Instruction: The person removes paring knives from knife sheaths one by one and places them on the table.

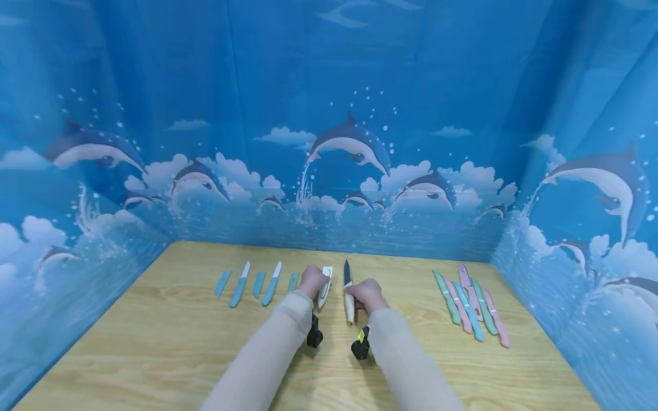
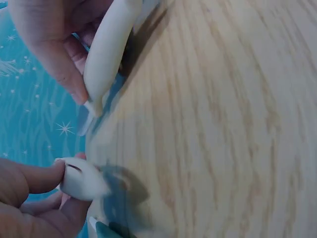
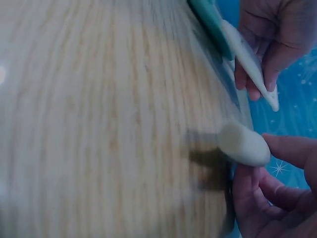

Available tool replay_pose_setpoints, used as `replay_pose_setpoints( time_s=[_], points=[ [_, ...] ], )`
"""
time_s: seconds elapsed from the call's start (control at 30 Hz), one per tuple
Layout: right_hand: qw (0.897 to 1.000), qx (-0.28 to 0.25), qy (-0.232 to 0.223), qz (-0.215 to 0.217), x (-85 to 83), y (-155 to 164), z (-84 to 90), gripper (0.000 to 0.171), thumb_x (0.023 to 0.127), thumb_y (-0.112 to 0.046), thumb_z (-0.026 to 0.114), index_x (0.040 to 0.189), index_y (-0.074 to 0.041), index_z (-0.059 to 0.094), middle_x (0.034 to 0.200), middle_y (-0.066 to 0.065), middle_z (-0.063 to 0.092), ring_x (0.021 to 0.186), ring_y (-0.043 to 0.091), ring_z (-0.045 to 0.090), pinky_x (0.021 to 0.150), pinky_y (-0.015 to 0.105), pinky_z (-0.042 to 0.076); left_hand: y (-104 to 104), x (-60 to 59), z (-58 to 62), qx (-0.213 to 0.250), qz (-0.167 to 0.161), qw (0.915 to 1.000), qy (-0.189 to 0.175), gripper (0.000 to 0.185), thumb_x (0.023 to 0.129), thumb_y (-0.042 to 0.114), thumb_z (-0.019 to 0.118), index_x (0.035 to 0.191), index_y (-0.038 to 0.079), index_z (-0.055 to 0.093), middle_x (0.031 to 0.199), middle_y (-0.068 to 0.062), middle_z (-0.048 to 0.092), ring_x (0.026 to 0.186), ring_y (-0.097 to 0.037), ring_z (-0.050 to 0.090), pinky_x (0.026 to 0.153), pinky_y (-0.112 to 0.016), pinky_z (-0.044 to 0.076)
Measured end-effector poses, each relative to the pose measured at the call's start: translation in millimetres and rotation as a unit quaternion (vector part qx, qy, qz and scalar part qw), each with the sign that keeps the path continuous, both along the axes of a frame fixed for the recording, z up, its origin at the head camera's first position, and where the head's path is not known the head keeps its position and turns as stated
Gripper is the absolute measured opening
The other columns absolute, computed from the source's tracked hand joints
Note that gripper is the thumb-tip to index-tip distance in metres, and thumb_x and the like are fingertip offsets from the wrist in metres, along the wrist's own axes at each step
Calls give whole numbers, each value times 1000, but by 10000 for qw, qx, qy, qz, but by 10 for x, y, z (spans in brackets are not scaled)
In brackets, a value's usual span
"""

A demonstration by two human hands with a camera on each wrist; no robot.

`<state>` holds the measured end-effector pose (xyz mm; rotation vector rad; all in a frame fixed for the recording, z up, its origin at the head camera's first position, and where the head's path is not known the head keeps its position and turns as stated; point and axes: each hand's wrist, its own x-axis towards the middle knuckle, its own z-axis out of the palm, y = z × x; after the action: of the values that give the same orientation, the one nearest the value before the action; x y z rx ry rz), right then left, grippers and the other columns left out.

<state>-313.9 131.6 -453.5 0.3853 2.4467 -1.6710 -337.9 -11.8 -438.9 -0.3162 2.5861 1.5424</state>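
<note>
Near the middle of the wooden table, my left hand (image 1: pixel 313 279) pinches a white blade sheath (image 1: pixel 325 288) between thumb and fingers. In the left wrist view the sheath (image 2: pixel 81 181) shows a dark slot, its narrow end toward the table. My right hand (image 1: pixel 369 294) grips a knife (image 1: pixel 349 311) by its white handle, with the dark blade bare and pointing to the table's far edge. The right wrist view looks at the butt of that handle (image 3: pixel 245 146). Sheath and knife are held apart, side by side. A green sheath (image 1: pixel 293 281) lies just left of my left hand.
To the left lie two blue-handled knives (image 1: pixel 238 292) with pale blades bare, and two blue sheaths (image 1: pixel 223 283) beside them. Several green, pink and blue knives (image 1: pixel 473 314) lie close together on the right. A dolphin-print curtain (image 1: pixel 329 228) borders the table (image 1: pixel 154 331) behind and at both sides.
</note>
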Motion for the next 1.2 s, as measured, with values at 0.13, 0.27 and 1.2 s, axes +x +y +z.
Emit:
replay_pose_setpoints(
  time_s=[0.13, 0.27, 1.2],
  points=[
    [9990, 431, 62, -89, -68, -22, -29, 26, 81, -11, 74, 95, 10, 67, 62, 5, 59, 44, 9, 53, 44, 22, 49, 28, -19, 1, -104, 61, 9998, 161, 23, 85, 3, 68, 105, -8, 66, 103, -22, 68, 95, -32, 65, 86, -39, 53],
    [9968, 790, 79, -136, -95, -56, -48, 22, 80, -13, 78, 86, 6, 69, 57, 4, 59, 41, 9, 51, 41, 21, 46, 60, -23, -12, -176, 47, 9996, 233, 18, 81, 5, 74, 96, -4, 69, 91, -15, 69, 81, -24, 62, 77, -34, 53],
    [9941, 1064, 185, -33, -57, -49, -67, 23, 80, -19, 80, 81, 3, 71, 60, 6, 63, 44, 9, 55, 45, 22, 49, 119, -31, 1, -3346, -711, 9392, 300, 20, 85, 15, 74, 101, 5, 69, 99, -11, 69, 89, -25, 67, 73, -36, 57]
  ],
)
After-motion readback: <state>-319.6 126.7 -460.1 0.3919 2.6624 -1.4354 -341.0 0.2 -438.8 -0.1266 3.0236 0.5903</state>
